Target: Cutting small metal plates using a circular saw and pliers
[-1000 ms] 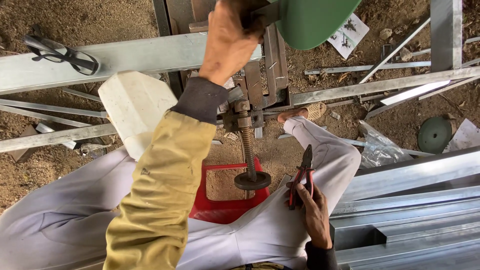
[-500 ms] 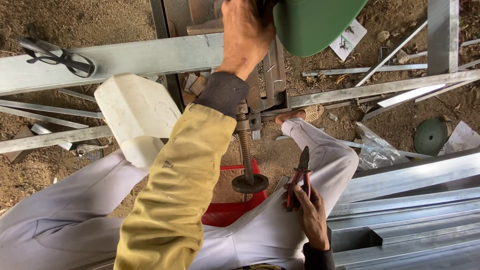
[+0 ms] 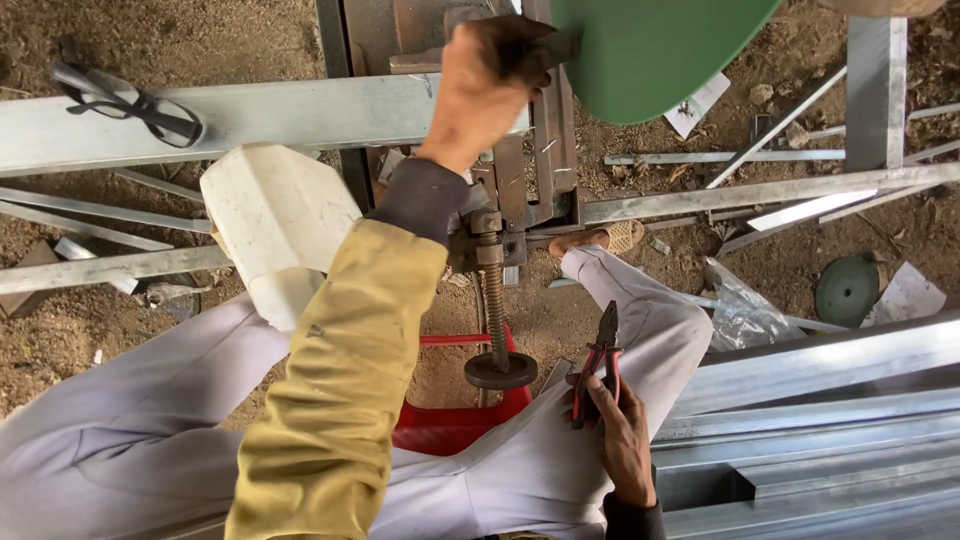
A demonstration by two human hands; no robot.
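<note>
Dirt ground strewn with steel bars lies under a seated person working at a cut-off saw.

Left hand (image 3: 490, 90) reaches forward and is closed over the dark handle (image 3: 545, 45) beside the green guard (image 3: 650, 50) at the top of the view. Right hand (image 3: 620, 435) rests on the right thigh, fingers wrapped round red-handled pliers (image 3: 600, 365); their long axis runs nearly straight away from the person, the closed nose pointing forward toward the saw, the handles back in the palm. Between the knees a threaded vise screw (image 3: 495, 300) runs toward the person and ends in a round knob (image 3: 500, 370), just left of the pliers. A steel bar (image 3: 760, 190) lies crosswise in the vise, running off to the right. Glasses (image 3: 125, 105) sit on a flat beam (image 3: 250, 115) at the left.
</note>
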